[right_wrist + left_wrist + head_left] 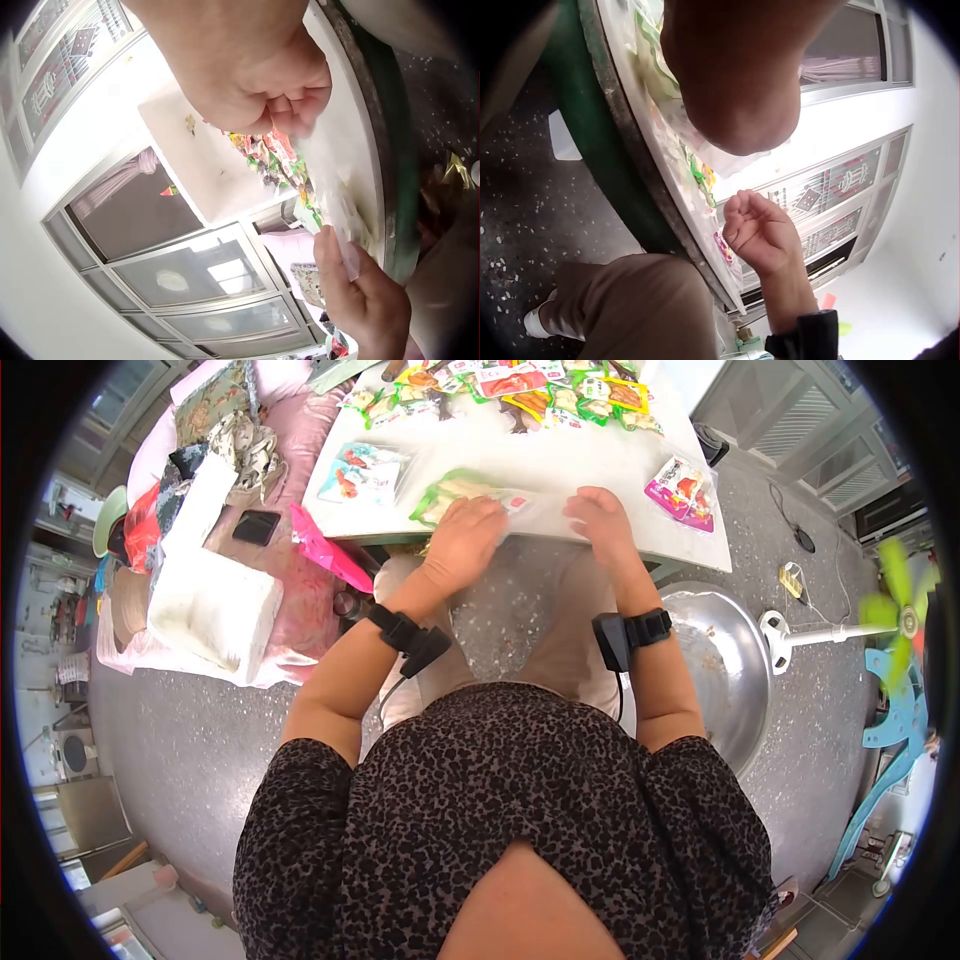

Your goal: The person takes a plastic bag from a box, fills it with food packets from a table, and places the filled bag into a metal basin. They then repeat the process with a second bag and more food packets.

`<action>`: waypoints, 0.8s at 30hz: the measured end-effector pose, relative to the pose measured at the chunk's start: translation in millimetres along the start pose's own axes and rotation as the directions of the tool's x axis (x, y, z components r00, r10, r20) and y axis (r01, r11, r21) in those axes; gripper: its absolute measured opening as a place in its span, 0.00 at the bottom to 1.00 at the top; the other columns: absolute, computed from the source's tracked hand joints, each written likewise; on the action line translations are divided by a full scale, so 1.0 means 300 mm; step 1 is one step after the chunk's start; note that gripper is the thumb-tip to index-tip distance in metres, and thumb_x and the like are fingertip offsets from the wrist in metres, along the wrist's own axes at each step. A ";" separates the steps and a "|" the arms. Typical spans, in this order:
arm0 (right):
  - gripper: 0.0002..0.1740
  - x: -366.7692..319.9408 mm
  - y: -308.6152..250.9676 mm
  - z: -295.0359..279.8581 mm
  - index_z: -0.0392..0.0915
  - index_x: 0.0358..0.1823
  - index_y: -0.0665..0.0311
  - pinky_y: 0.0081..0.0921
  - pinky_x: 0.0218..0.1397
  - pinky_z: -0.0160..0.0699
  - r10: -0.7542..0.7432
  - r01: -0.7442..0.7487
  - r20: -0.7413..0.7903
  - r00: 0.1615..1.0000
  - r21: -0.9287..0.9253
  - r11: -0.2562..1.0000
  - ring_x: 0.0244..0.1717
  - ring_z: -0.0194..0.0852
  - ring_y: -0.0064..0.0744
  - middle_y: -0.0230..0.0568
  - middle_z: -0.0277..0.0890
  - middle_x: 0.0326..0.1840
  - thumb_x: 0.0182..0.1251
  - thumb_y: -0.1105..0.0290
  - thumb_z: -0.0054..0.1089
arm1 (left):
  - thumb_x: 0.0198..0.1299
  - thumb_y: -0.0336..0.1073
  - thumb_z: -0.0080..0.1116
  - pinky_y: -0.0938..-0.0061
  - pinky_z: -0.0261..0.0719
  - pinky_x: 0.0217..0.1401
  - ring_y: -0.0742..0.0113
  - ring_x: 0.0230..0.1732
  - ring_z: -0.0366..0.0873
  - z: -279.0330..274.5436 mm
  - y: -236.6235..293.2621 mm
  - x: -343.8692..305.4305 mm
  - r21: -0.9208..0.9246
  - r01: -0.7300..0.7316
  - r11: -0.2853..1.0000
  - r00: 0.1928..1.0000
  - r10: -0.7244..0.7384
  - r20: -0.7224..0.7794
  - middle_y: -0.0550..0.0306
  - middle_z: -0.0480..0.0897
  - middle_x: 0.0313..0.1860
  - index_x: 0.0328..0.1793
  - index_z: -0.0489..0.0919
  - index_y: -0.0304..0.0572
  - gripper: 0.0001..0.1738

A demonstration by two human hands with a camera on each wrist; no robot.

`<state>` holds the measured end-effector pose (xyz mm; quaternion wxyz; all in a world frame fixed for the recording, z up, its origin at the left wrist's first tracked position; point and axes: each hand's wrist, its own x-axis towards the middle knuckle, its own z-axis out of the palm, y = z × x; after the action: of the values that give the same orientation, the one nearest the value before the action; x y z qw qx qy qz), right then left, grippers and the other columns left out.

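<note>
My left hand [468, 545] pinches a clear plastic packet with a green edge [432, 498], which lies at the table's near edge. In the right wrist view, the left thumb and fingers [364, 300] grip the film [346, 229] from both sides. The film stretches from there toward my right hand [602, 525]. Blurred in the head view, the right hand hovers at the packet's far right end. Its fingers curl inward in the right wrist view [289, 101], right by the film; whether they pinch it I cannot tell.
Many colourful food packets [510, 390] lie across the back of the white table [560, 455]. A blue-and-white packet [362, 475] lies to the left, a pink one [684, 493] to the right. A metal basin [715, 660] stands by the right leg; a pink-covered seat [300, 610] holds a foam box [215, 610].
</note>
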<state>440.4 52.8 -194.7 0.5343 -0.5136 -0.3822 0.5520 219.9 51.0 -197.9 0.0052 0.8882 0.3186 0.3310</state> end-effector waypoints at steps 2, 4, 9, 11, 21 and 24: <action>0.17 0.048 -0.011 -0.025 0.64 0.43 0.65 0.21 0.41 0.65 -0.256 0.269 0.120 0.959 -0.105 0.957 0.40 0.68 0.24 0.35 0.69 0.37 0.52 0.68 0.54 | 0.51 0.29 0.46 0.70 0.64 0.53 0.60 0.49 0.68 -0.075 -0.006 0.050 -0.225 0.111 0.968 0.994 -0.109 0.022 0.53 0.73 0.43 0.41 0.73 0.40 0.11; 0.21 0.045 -0.052 -0.017 0.64 0.46 0.65 0.25 0.47 0.63 -0.394 0.435 0.220 0.892 -0.191 0.880 0.46 0.65 0.26 0.37 0.68 0.42 0.51 0.66 0.57 | 0.55 0.30 0.43 0.72 0.66 0.51 0.63 0.47 0.70 -0.160 -0.006 0.099 -0.441 0.293 0.848 0.956 -0.266 0.124 0.54 0.74 0.43 0.42 0.73 0.38 0.11; 0.29 -0.046 -0.330 0.028 0.59 0.53 0.64 0.24 0.49 0.63 -0.349 0.615 0.536 0.768 -0.468 0.635 0.55 0.56 0.25 0.36 0.63 0.50 0.49 0.68 0.58 | 0.57 0.32 0.41 0.75 0.67 0.49 0.68 0.45 0.71 -0.312 0.006 0.201 -0.808 0.543 0.228 0.829 -0.301 0.472 0.54 0.75 0.42 0.43 0.71 0.33 0.12; 0.30 -0.084 -0.372 0.052 0.58 0.55 0.63 0.25 0.50 0.62 -0.389 0.685 0.569 0.725 -0.533 0.497 0.56 0.56 0.27 0.37 0.63 0.51 0.48 0.68 0.58 | 0.57 0.33 0.42 0.75 0.67 0.49 0.66 0.44 0.72 -0.321 0.050 0.198 -0.841 0.540 0.043 0.822 -0.245 0.515 0.51 0.75 0.40 0.43 0.70 0.31 0.13; 0.10 -0.268 -0.409 -0.020 0.67 0.26 0.66 0.15 0.25 0.57 -0.057 0.618 0.681 0.730 -0.622 0.481 0.22 0.56 0.14 0.27 0.60 0.17 0.57 0.66 0.48 | 0.58 0.34 0.41 0.76 0.68 0.49 0.68 0.43 0.72 -0.258 0.206 0.199 -0.852 0.497 0.162 0.867 -0.118 0.483 0.52 0.76 0.39 0.45 0.70 0.33 0.13; 0.08 -0.324 -0.455 -0.127 0.68 0.27 0.67 0.26 0.30 0.62 -0.090 0.606 0.616 0.783 -0.720 0.339 0.29 0.67 0.31 0.42 0.64 0.23 0.54 0.69 0.50 | 0.58 0.34 0.41 0.75 0.67 0.50 0.67 0.44 0.72 -0.220 0.220 0.205 -0.867 0.459 0.191 0.887 -0.157 0.435 0.52 0.75 0.41 0.46 0.70 0.32 0.14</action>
<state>494.8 -29.0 -53.6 0.1752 -0.4650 -0.8354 0.2348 253.5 20.0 -95.8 0.6464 0.6504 0.2220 0.3316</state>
